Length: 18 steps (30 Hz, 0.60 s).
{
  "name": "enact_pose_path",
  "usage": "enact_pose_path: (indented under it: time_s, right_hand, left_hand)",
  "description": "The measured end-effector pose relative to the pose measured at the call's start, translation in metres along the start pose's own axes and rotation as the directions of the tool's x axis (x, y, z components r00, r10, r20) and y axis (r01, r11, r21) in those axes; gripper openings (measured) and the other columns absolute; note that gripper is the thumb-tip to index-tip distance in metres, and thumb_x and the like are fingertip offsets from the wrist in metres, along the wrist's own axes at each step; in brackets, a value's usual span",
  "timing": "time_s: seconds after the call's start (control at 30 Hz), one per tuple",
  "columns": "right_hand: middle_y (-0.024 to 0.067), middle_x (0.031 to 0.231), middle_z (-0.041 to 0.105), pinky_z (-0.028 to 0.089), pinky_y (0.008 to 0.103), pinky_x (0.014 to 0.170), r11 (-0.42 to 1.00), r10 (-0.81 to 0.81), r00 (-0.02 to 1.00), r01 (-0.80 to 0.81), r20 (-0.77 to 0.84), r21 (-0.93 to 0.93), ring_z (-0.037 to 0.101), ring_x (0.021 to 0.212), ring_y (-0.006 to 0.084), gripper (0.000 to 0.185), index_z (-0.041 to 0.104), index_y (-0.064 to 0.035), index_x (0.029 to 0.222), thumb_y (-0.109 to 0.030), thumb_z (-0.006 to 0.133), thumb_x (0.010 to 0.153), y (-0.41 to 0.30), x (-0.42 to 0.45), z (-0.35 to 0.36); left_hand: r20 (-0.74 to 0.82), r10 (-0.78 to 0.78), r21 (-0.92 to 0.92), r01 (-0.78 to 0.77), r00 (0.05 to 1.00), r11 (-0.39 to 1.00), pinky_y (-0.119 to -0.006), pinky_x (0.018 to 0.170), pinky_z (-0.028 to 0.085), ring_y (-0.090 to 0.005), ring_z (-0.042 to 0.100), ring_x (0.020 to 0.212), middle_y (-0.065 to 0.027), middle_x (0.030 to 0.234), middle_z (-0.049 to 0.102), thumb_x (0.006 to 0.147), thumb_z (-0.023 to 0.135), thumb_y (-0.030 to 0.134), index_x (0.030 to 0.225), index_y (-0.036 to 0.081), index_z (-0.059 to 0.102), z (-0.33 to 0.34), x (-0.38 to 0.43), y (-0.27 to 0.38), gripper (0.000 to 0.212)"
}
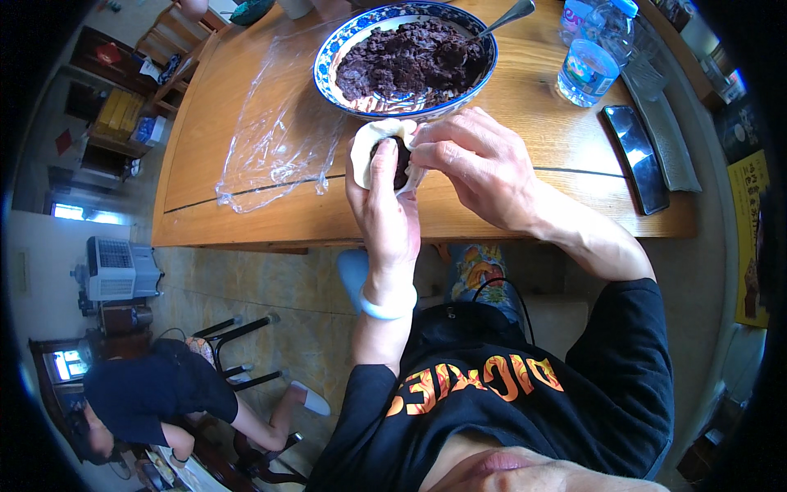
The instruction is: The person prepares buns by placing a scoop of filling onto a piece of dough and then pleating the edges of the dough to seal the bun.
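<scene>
A round dough wrapper (363, 161) lies cupped in my left hand (387, 215), with a lump of dark filling (403, 165) at its middle. My left thumb presses down on the filling. At the wrapper's right edge, the fingertips of my right hand (476, 163) pinch the dough. Just beyond both hands stands a blue-and-white patterned bowl (326, 77) holding a mass of dark purple paste (409, 61). A metal spoon (507, 17) leans on the bowl's right rim, its handle sticking out.
Crumpled clear plastic film (276, 135) covers part of the wooden table (190, 154). Right of the bowl are clear plastic bottles (588, 72), a smartphone (635, 160) and a long translucent tray (661, 132). Another person (154, 396) sits at the lower left, near black stool legs (246, 332).
</scene>
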State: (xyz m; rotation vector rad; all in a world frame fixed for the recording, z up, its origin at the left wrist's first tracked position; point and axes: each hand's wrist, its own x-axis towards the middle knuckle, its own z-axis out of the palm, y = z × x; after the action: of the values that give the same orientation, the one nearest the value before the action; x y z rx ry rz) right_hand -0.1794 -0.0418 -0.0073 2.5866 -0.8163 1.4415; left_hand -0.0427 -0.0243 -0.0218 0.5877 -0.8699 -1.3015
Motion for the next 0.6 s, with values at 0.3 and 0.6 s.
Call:
enact_pose_path:
  time_s: [0.3, 0.6]
  right_hand:
    - [0.0083, 0.080, 0.062, 0.050, 0.0309, 0.061, 0.995, 0.043, 0.997, -0.037, -0.067, 0.091, 0.060, 0.068, 0.0219, 0.022, 0.058, -0.0026, 0.087, 0.002, 0.068, 0.068, -0.0046, 0.0077, -0.0044]
    - [0.0088, 0.082, 0.062, 0.051, 0.0317, 0.063, 0.986, 0.119, 0.993, -0.117, -0.009, 0.118, 0.062, 0.074, 0.0244, 0.025, 0.057, -0.0035, 0.090, 0.001, 0.069, 0.069, -0.0052, 0.0062, -0.0060]
  left_hand:
    - [0.029, -0.027, 0.022, 0.026, 0.999, 0.999, -0.027, 0.080, 0.045, -0.0109, 0.051, 0.094, -0.0034, 0.104, 0.054, 0.092, 0.041, 0.014, 0.108, 0.005, 0.052, -0.0002, -0.0011, 0.0044, 0.022]
    - [0.025, -0.017, 0.022, 0.016, 1.000, 1.000, -0.027, 0.080, 0.045, -0.0110, 0.051, 0.095, -0.0046, 0.106, 0.054, 0.093, 0.041, 0.014, 0.112, 0.004, 0.051, -0.0010, -0.0013, 0.0028, 0.024]
